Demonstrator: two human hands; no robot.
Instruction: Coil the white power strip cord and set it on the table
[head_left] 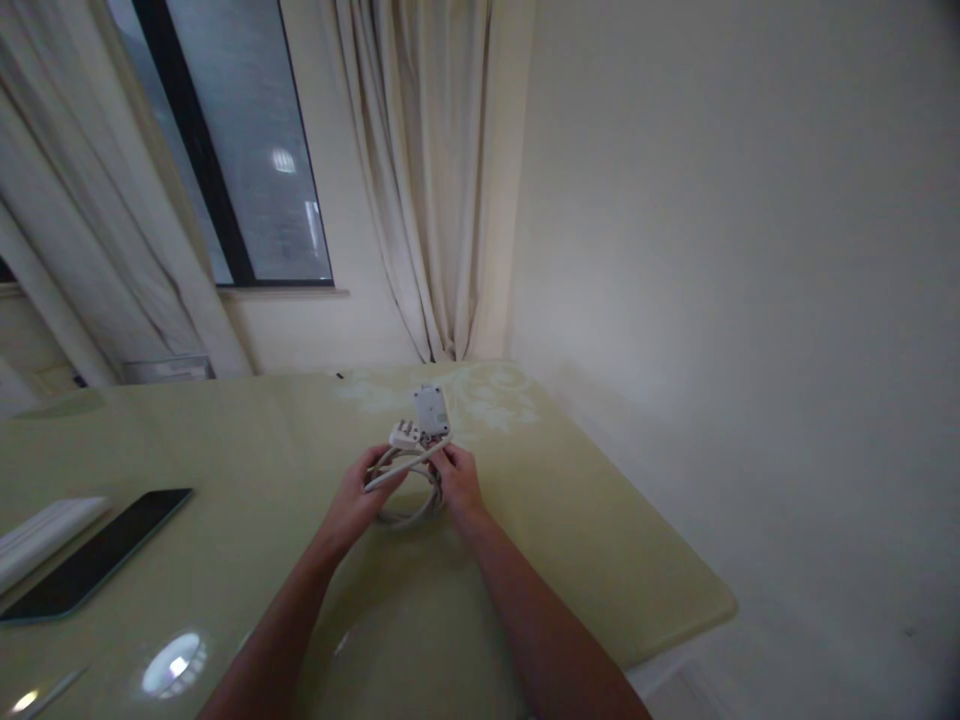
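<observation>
A white power strip [432,409] with a coiled white cable [409,500] and a white plug [406,434] lies on the pale green table [570,520]. My left hand [358,500] is closed on the left side of the coil, a strand of cable running across its fingers. My right hand [457,483] is closed on the coil's right side, pinching the cable near the strip. Both forearms reach in from the bottom of the view.
A dark tablet [97,562] lies flat at the table's left, with a white keyboard-like object [45,535] beside it. A window [232,150] and cream curtains [427,180] stand behind the table. A bare wall runs along the right side.
</observation>
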